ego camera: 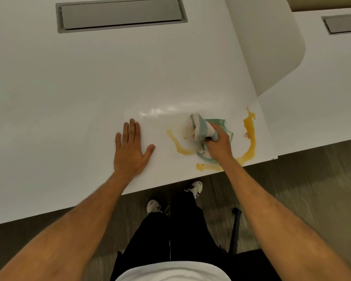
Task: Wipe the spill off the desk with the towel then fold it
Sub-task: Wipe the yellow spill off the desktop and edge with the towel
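Note:
A bunched towel [200, 127], white with pale blue-green, is pressed onto the white desk [69, 98] near its front edge. My right hand [219, 142] grips it from the near side. Orange-yellow spill [249, 130] curves around the towel: one streak to the right, one arc on the left [178, 147], one smear by the desk's edge [209, 166]. A thin green smear [221, 121] rings the towel. My left hand [131, 147] lies flat on the desk, fingers spread, to the left of the spill, holding nothing.
A grey recessed hatch [121, 14] sits at the back of the desk. A white rounded divider [272, 47] rises at the right, with a second desk and hatch [342, 24] beyond. Below the edge are my legs and a black chair leg [235, 228].

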### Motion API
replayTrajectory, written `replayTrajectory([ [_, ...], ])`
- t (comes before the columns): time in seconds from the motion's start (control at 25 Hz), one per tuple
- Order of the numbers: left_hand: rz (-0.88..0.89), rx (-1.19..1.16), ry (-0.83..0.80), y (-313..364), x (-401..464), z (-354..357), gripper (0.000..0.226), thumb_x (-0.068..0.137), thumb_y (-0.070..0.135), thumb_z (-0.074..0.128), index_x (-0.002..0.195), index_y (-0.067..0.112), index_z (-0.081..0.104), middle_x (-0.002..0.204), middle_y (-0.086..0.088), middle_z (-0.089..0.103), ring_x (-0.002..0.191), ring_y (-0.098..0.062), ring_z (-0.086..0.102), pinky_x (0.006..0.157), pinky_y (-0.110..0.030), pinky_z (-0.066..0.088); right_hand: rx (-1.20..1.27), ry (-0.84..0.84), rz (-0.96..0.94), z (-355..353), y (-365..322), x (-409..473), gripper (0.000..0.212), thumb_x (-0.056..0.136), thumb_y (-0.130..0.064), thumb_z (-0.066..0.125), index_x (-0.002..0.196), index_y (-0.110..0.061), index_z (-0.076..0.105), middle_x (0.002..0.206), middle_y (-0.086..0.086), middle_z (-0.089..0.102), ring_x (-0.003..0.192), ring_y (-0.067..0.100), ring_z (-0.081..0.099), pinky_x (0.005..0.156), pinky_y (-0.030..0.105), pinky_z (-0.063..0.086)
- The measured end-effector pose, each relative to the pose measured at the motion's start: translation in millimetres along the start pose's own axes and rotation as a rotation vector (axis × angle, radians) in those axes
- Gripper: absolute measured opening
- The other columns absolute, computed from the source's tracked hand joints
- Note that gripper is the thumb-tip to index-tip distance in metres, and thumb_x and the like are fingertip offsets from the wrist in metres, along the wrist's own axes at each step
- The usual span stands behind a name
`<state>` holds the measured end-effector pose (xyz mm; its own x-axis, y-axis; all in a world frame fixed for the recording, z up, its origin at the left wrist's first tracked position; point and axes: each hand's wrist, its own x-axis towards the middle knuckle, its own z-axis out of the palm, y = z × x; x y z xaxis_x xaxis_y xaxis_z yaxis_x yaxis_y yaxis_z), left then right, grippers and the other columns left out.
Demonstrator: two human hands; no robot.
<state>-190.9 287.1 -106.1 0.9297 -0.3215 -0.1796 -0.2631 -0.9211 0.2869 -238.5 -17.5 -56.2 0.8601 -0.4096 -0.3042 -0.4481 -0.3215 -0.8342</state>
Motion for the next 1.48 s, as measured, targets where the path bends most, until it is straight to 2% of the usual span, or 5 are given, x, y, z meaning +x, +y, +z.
replayTrajectory([
  [0.16, -0.004, 0.008, 0.002, 0.9, 0.3, -2.4, 0.092, 0.101, 0.067, 0.027, 0.167, 0.012, -0.006, 0.177, -0.006, -0.011, 0.163, -0.026, -0.008, 0.131, -0.053, 0.004, 0.199, 0.009, 0.034, 23.1, -7.3, -21.2, 0.053, 0.081, 0.012, 0.057, 0.112, -0.03, 0.067, 0.104, -0.011, 0.07, 0.093, -0.01, 0.065, 0.079, 0.014, 0.051],
  [0.4, -0.001, 0.005, 0.011, 1.0, 1.4, -2.5, 0.092, 0.101, 0.067, 0.027, 0.167, 0.011, -0.003, 0.177, -0.007, -0.007, 0.163, -0.026, -0.005, 0.131, -0.054, 0.006, 0.261, 0.209, 0.041, -3.0, -33.4, -5.9, 0.023, 0.088, -0.001, 0.064, 0.11, -0.009, 0.064, 0.092, -0.005, 0.069, 0.074, -0.011, 0.062, 0.065, 0.009, 0.048],
  [0.6, -0.004, 0.003, 0.001, 1.3, 0.3, -3.5, 0.092, 0.1, 0.067, 0.026, 0.167, 0.011, -0.003, 0.177, -0.007, -0.007, 0.163, -0.026, -0.005, 0.131, -0.055, 0.006, 0.024, 0.315, 0.0, -59.0, -45.0, -4.4, 0.035, 0.087, -0.025, 0.069, 0.113, -0.042, 0.054, 0.103, -0.02, 0.066, 0.09, -0.012, 0.061, 0.071, 0.009, 0.046],
  [0.96, 0.007, 0.011, -0.009, -2.4, 8.1, -2.0, 0.092, 0.101, 0.067, 0.026, 0.167, 0.011, -0.005, 0.177, -0.006, -0.008, 0.163, -0.027, -0.005, 0.131, -0.055, 0.005, -0.656, 0.226, 0.173, -0.2, 2.3, -20.0, 0.072, 0.095, -0.063, 0.047, 0.147, -0.017, 0.029, 0.139, 0.013, 0.039, 0.122, 0.034, 0.043, 0.089, 0.052, 0.05],
  [1.48, -0.017, 0.001, -0.006, 2.1, 2.8, -0.7, 0.091, 0.101, 0.066, 0.028, 0.167, 0.012, -0.006, 0.177, -0.006, -0.009, 0.163, -0.026, -0.006, 0.13, -0.056, 0.005, -0.469, 0.203, 0.154, 83.7, -35.1, -29.3, 0.049, 0.1, -0.029, 0.055, 0.144, -0.017, 0.036, 0.143, 0.013, 0.038, 0.118, 0.034, 0.045, 0.09, 0.047, 0.046],
])
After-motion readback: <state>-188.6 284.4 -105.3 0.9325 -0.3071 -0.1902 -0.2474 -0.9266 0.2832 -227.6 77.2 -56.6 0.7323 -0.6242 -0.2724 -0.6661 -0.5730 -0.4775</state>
